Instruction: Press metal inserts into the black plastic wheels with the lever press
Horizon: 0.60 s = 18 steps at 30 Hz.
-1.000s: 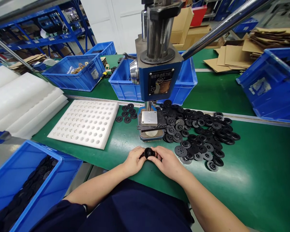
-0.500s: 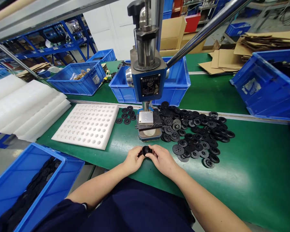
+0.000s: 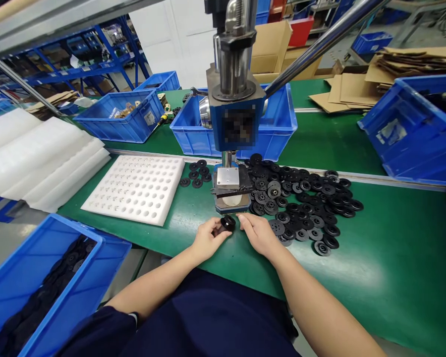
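My left hand (image 3: pixel 208 237) pinches a small black round part (image 3: pixel 228 222) just in front of the base (image 3: pixel 230 201) of a blue hand press (image 3: pixel 238 119). My right hand (image 3: pixel 258 232) lies beside it with the fingers loosely stretched toward the part, holding nothing that I can see. A heap of similar black round parts (image 3: pixel 305 203) spreads over the green mat to the right of the press. A few more black parts (image 3: pixel 196 174) lie to its left.
A white foam tray with many holes (image 3: pixel 137 188) lies left of the press, with white foam slabs (image 3: pixel 33 158) beyond it. Blue bins stand at front left (image 3: pixel 40 277), behind the press (image 3: pixel 193 124) and at far right (image 3: pixel 416 124). The press lever (image 3: pixel 319 44) slants overhead.
Both hands moved forward toward the press base with the black part. The right hand let go of the part, which now sits in the left hand alone.
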Each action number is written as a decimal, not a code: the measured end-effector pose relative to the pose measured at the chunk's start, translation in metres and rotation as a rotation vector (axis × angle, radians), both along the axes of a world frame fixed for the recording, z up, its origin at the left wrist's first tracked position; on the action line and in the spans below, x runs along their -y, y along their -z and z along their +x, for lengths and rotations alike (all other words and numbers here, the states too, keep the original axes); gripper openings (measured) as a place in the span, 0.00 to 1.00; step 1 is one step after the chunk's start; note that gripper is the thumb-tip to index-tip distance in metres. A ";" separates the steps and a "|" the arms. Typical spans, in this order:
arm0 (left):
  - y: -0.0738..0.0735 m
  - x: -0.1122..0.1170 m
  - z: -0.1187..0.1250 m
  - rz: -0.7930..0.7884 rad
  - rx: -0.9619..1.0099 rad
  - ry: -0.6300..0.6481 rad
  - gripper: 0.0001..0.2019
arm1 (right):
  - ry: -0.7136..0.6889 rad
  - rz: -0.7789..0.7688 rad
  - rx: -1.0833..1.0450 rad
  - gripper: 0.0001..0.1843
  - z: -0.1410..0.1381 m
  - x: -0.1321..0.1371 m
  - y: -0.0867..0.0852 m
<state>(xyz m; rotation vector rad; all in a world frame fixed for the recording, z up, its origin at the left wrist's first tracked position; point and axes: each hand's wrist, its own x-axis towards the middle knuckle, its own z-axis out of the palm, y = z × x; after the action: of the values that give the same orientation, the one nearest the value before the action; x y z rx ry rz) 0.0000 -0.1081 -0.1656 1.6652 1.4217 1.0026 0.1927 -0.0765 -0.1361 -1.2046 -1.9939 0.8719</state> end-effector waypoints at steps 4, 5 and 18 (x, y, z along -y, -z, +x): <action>0.007 -0.002 0.002 -0.082 0.168 -0.058 0.19 | 0.067 -0.011 0.071 0.31 0.000 -0.007 0.009; 0.009 -0.001 0.002 -0.098 0.190 -0.055 0.19 | 0.076 -0.010 0.078 0.31 0.000 -0.008 0.011; -0.162 -0.045 -0.034 0.320 0.123 -0.069 0.15 | 0.112 -0.019 0.068 0.31 0.001 -0.010 0.021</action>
<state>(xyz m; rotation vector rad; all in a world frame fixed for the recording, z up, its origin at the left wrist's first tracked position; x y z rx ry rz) -0.0345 -0.0635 -0.0041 1.7511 1.2952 1.4073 0.1935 -0.0665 -0.1575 -1.3597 -1.9545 0.8059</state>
